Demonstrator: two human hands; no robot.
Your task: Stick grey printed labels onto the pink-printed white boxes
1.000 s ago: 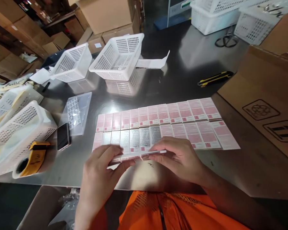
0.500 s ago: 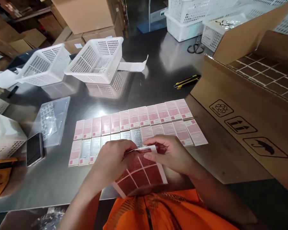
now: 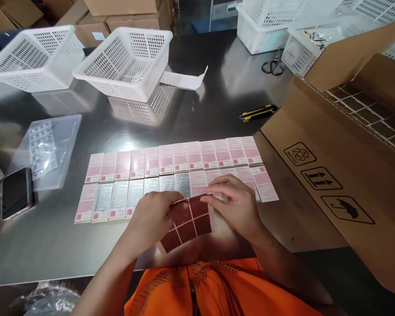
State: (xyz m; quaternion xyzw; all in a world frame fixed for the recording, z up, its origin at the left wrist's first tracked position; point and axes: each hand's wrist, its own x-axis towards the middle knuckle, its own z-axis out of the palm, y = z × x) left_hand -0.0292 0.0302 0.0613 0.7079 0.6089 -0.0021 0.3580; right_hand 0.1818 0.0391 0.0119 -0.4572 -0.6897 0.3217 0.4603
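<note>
A sheet of dark red rectangular stickers [image 3: 188,231], divided by pale lines, is held above the table's front edge. My left hand [image 3: 156,217] is closed on its upper left side, the fingertips hidden behind it. My right hand [image 3: 234,202] pinches the upper right edge between thumb and fingers. Just beyond my hands lie two rows of small flat pink-and-white boxes [image 3: 166,159], side by side. Several boxes in the nearer row carry silvery rectangles [image 3: 118,197] on their faces; my hands cover part of that row.
An open carton [image 3: 319,175] with a divided inside stands at the right. A yellow-black utility knife [image 3: 258,113] and scissors [image 3: 273,66] lie beyond the boxes. White baskets [image 3: 128,66] stand at the back. At left are a phone [image 3: 17,193] and a clear plastic sleeve [image 3: 64,145].
My view has shifted, so the boxes and baskets sit further left. The sticker sheet is tilted differently in my hands, with its lower edge higher; both hands still grip it.
</note>
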